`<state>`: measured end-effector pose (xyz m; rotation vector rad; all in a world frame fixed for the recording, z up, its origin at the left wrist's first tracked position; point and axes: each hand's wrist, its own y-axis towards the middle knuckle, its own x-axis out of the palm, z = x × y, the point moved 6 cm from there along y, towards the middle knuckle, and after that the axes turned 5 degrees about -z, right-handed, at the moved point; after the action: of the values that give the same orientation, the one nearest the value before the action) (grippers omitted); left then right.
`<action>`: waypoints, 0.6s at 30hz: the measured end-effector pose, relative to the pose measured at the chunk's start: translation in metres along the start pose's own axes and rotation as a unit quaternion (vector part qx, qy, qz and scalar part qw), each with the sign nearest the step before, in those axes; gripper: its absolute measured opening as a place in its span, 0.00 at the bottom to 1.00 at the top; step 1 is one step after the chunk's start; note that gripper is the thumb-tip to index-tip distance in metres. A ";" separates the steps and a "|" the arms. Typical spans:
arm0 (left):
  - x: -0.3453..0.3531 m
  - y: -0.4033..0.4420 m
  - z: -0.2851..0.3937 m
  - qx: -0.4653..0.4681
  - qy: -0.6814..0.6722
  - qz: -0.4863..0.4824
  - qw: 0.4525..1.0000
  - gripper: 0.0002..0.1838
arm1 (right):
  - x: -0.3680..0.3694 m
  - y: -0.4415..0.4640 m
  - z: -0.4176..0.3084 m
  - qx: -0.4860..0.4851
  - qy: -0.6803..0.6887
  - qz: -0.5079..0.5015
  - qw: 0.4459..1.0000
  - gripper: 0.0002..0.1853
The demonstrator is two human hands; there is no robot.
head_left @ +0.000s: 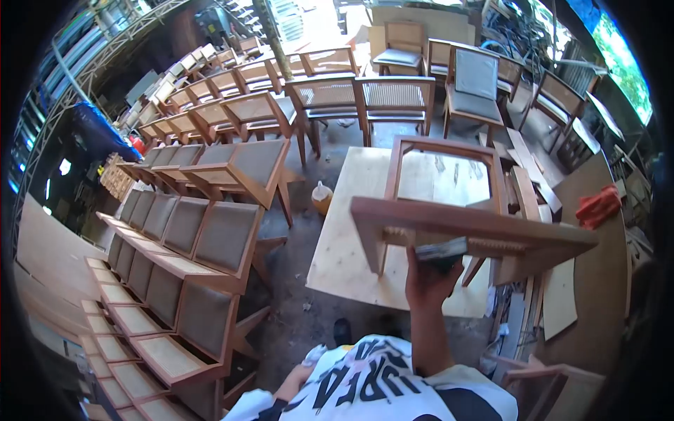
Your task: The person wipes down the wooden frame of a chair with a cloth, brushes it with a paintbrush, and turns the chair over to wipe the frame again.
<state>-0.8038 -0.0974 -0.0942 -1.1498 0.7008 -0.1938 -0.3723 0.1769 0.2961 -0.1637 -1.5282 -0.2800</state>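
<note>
Floor aisle [288, 270] borders plywood [340, 242] edge; right grip [430, 278] clasps dark block [444, 251] near chair frame [421, 219]; left grip [298, 375] unclear.

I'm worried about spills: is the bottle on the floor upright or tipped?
Upright: the bottle stands with its pale, narrow top above its amber lower part, beside the light wooden board.

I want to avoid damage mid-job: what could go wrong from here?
The dark block in the right hand could slip and mark the chair. The bottle, standing beside the board, might get kicked over. The wood strips lying near the chair could catch a foot.
</note>
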 end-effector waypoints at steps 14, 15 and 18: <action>-0.209 0.093 0.064 0.089 0.077 0.067 0.991 0.30 | -0.031 -0.024 0.026 -0.183 -0.530 0.066 0.826 0.20; -0.206 0.101 0.059 0.095 0.077 0.064 0.990 0.30 | -0.054 -0.026 0.024 -0.174 -0.553 0.106 0.808 0.19; -0.189 0.109 0.038 0.067 0.184 0.004 0.981 0.28 | -0.105 -0.032 0.015 -0.057 -0.713 0.163 0.679 0.17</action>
<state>-0.9500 0.0694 -0.1049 -0.9901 1.0014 -0.4487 -0.3973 0.1587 0.1902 -0.9161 -2.9869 0.1356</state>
